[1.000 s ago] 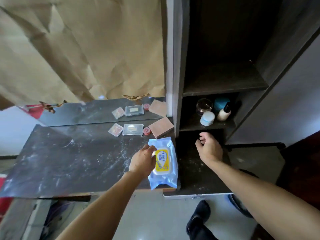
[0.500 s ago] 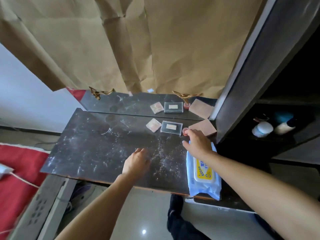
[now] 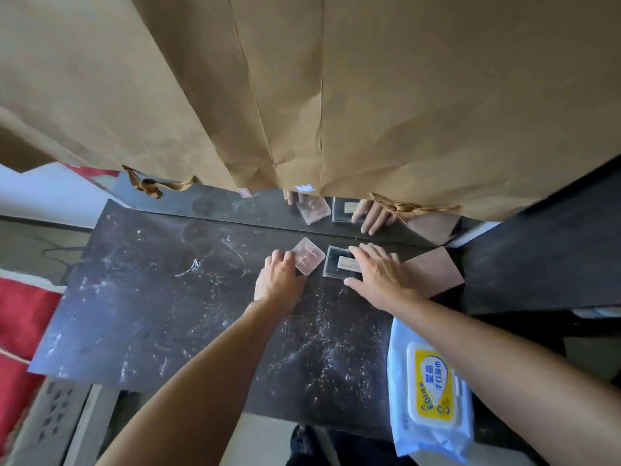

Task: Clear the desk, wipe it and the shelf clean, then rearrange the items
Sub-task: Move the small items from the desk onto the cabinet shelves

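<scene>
While left hand (image 3: 279,280) pinches the translucent pink case (image 3: 309,256), right hand (image 3: 379,274) lies flat on dark case (image 3: 334,264).

Wipes pack (image 3: 433,391): yellow label, Chinese characters printed sideways, perhaps 手口; brand line along the edge illegible.

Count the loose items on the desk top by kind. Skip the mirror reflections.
Clear plastic cases: 2 (square case, rectangular case)
Pink flat box: 1
Wet wipes pack: 1
Total: 4
</scene>
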`<state>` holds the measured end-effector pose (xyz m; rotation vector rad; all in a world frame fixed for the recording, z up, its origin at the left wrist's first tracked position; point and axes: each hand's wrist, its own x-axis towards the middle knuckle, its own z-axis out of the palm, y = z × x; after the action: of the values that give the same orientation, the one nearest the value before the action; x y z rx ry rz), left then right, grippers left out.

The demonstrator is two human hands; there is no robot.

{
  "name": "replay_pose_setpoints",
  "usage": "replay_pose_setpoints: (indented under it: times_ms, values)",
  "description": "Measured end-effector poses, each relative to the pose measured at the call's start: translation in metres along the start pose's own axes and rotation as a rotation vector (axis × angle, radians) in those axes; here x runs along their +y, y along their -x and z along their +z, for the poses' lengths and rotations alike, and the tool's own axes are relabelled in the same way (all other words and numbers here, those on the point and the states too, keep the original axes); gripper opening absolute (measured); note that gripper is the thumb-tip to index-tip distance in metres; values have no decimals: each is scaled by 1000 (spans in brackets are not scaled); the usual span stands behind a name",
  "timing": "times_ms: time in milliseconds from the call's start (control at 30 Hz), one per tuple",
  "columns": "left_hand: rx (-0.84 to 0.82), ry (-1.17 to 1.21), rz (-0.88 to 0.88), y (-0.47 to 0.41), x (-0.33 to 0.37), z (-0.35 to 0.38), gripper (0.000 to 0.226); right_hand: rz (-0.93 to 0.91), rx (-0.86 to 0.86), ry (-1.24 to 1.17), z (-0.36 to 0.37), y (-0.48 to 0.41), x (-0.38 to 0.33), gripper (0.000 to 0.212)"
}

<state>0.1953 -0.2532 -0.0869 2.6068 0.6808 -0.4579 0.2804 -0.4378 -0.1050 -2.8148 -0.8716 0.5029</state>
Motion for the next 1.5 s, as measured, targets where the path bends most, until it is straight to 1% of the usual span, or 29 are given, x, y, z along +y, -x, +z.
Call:
replay_pose_setpoints:
  times_ms: [100,167,267,367,433,500,567,633,700,800,900,1033,1133,1233,1333,1433,1500]
  values:
    - [7,15,45,-20,3,3,59,-41,68,5,3,0,2,66]
    - [11,5,60,-27,7,5,65,-21,79,0,4,-2,2,70]
    - [17,-29,87,-30,14,6,68,18,72,2,2,-3,0,77]
    - [25,-47,82,-32,16,6,69,37,61,-10,0,-2,-4,78]
    - [31,-58,70,-33,17,3,69,58,70,-40,0,1,-9,71]
    - [11,-13,10,-35,18,0,64,79,93,-55,0,5,-14,58]
    - [-21,63,-46,-35,18,-3,53,73,139,-70,-1,8,-17,42]
    - [-17,133,-36,-29,13,-3,35,30,203,-117,-4,14,-19,29]
    - [5,166,17,-16,6,-6,22,-5,272,-139,-8,21,-22,24]
    - [16,190,90,7,-8,-14,22,-5,361,-148,-18,41,-27,23]
    - [40,219,136,30,-20,-27,15,70,422,-175,-30,68,-36,25]
    - [53,252,264,64,-16,-46,18,197,465,-266,-42,116,-42,31]
    - [39,286,376,91,4,-60,16,279,549,-297,-57,157,-40,34]
    - [38,303,479,116,32,-72,10,360,623,-300,-76,197,-30,48]
    - [51,314,597,142,71,-84,5,425,743,-333,-96,232,-13,46]
    - [46,357,729,164,115,-93,11,518,889,-353,-119,263,10,41]
    - [47,376,788,176,144,-95,23,564,966,-340,-137,281,30,39]
